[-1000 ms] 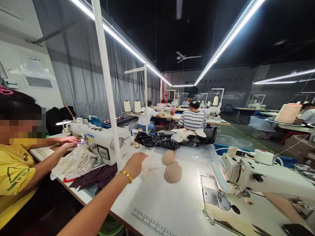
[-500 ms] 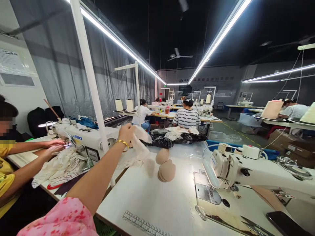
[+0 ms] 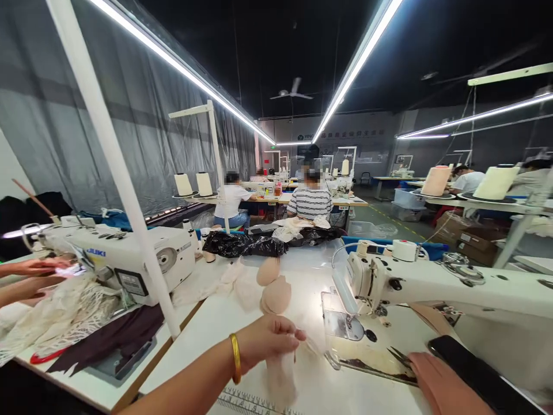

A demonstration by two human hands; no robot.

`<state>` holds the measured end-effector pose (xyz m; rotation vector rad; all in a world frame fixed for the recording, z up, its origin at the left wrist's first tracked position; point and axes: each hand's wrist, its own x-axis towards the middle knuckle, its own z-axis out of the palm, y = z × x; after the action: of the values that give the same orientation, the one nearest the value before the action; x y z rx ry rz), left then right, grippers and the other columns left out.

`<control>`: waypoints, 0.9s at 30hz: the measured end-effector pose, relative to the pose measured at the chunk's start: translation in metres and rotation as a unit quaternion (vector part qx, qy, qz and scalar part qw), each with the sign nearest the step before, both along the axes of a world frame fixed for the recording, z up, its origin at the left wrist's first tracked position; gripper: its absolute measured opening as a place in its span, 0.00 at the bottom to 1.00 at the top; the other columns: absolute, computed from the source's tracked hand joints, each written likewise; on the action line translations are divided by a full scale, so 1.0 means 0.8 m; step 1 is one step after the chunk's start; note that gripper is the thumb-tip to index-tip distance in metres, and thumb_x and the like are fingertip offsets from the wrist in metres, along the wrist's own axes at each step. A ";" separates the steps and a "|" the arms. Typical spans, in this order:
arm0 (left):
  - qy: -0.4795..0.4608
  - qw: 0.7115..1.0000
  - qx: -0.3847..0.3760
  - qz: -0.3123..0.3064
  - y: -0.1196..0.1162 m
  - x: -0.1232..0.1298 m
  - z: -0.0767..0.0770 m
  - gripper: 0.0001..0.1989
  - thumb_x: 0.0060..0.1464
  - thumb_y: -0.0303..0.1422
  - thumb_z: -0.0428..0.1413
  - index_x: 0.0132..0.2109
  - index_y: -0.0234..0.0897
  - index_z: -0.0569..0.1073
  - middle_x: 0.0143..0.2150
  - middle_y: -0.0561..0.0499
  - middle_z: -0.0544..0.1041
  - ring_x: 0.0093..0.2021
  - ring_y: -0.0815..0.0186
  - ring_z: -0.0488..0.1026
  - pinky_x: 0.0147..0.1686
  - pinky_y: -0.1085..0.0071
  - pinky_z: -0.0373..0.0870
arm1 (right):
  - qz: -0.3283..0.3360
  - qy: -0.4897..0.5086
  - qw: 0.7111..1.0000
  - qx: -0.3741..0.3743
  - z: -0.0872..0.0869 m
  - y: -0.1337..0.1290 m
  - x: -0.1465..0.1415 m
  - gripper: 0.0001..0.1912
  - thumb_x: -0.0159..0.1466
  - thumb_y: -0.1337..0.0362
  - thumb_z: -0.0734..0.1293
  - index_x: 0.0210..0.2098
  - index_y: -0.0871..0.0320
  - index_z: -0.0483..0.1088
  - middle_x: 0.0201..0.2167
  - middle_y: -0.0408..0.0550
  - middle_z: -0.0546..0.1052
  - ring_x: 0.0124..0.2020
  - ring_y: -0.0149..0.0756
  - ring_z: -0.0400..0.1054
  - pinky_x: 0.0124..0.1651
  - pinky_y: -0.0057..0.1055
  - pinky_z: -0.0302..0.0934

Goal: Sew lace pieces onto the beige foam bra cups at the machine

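Note:
My left hand (image 3: 280, 341), with a gold bangle at the wrist, is closed in a pinch on a thin sheer pale fabric piece (image 3: 280, 380). The cloth hangs down over the white table and spreads a little to the right. My right hand (image 3: 440, 383) is at the lower right, its fingers together over the handle end of dark scissors (image 3: 400, 356); the blades lie on the table, pointing up and left. The handles are hidden under the fingers. Beyond my left hand lies a small stack of beige rounded pads (image 3: 276, 295), with another beige pad (image 3: 268, 272) behind it.
A sewing machine (image 3: 401, 276) stands on the right, a black phone (image 3: 479, 374) beside my right hand. Printed ruler marks (image 3: 246, 400) run along the front. Left are a white pole (image 3: 116, 167), another machine (image 3: 129, 259) and a co-worker's hands (image 3: 38, 274) at white lace (image 3: 73, 311).
My left hand has come back from the far left toward me, bringing a sheer fabric piece. My right hand has come into view at the scissors. The view has turned right.

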<state>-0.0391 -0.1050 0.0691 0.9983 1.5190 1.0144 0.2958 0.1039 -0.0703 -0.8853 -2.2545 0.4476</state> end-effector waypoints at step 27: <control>0.658 0.729 0.181 0.050 -0.009 -0.081 0.010 0.23 0.59 0.40 0.51 0.59 0.40 0.75 0.59 0.41 0.76 0.58 0.43 0.71 0.54 0.47 0.68 | -0.070 -0.112 0.955 0.266 0.078 -0.080 -0.030 0.14 0.77 0.58 0.57 0.39 0.56 0.69 0.30 0.49 0.76 0.30 0.41 0.70 0.33 0.34 0.58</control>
<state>-0.1039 -0.1126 0.0769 2.2096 2.5470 0.6018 0.2720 0.0398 -0.0076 -0.8261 -2.3185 -0.3328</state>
